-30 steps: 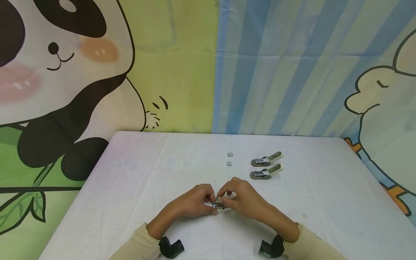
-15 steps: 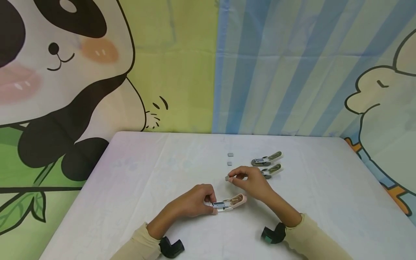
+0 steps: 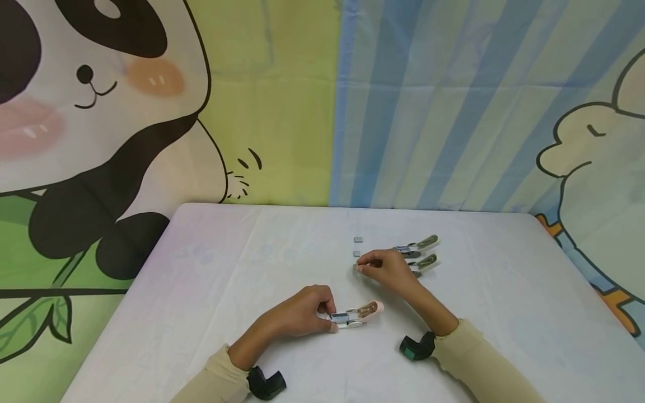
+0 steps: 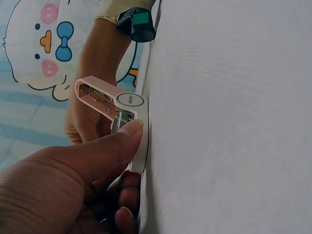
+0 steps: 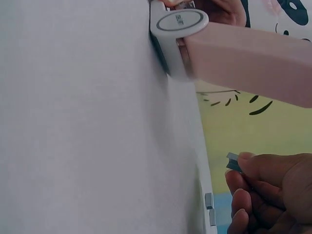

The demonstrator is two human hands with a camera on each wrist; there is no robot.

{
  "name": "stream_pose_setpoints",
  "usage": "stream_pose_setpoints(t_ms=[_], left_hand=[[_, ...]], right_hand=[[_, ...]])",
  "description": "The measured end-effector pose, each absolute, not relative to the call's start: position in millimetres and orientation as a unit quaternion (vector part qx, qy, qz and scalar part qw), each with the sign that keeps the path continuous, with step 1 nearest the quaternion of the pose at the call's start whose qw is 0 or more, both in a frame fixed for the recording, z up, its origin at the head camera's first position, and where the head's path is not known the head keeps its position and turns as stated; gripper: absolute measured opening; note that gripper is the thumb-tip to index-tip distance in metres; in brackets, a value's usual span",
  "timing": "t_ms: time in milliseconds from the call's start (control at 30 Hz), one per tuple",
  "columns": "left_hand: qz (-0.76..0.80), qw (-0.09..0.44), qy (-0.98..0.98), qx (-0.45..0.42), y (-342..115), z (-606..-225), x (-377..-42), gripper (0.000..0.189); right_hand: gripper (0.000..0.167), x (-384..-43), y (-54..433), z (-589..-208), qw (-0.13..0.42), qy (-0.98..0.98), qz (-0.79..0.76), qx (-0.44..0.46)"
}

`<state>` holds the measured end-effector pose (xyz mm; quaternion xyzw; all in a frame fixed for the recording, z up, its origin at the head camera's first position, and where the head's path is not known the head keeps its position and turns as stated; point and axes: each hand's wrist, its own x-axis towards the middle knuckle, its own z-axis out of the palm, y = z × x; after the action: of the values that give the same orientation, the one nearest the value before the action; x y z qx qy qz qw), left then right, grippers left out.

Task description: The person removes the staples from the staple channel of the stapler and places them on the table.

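Note:
My left hand (image 3: 307, 310) holds a pink and white stapler (image 3: 365, 312) by its base, thumb on the near side, low over the table. The stapler's pink top arm (image 4: 100, 92) is swung up, baring the metal magazine. Between thumb and forefinger, my right hand (image 3: 390, 272) pinches a short strip of staples (image 5: 233, 162), beyond the stapler. Two more grey staple strips, one farther (image 3: 358, 239) and one nearer (image 3: 356, 253), lie just past the right fingertips.
Two dark staplers, a far one (image 3: 428, 240) and a near one (image 3: 428, 261), lie opened up at the right, partly behind my right hand. A white cloth covers the table (image 3: 227, 246). Printed curtains (image 3: 282, 112) hang along its back edge.
My right hand has drawn back from the stapler and moved away to the far side with a staple strip in its fingers. The left hand and its stapler have stayed in place.

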<state>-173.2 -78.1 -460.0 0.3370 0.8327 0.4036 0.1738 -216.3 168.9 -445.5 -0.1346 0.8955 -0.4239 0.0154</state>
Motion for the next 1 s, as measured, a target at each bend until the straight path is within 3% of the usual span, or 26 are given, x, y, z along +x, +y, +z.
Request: stream_pose_setpoints(t_ms=[1000], left_hand=[[0.4, 0.17, 0.835, 0.338, -77, -466, -176, 0.021]], right_hand=[[0.007, -236, 167, -451, 0.056, 0.917, -0.359, -0.163]])
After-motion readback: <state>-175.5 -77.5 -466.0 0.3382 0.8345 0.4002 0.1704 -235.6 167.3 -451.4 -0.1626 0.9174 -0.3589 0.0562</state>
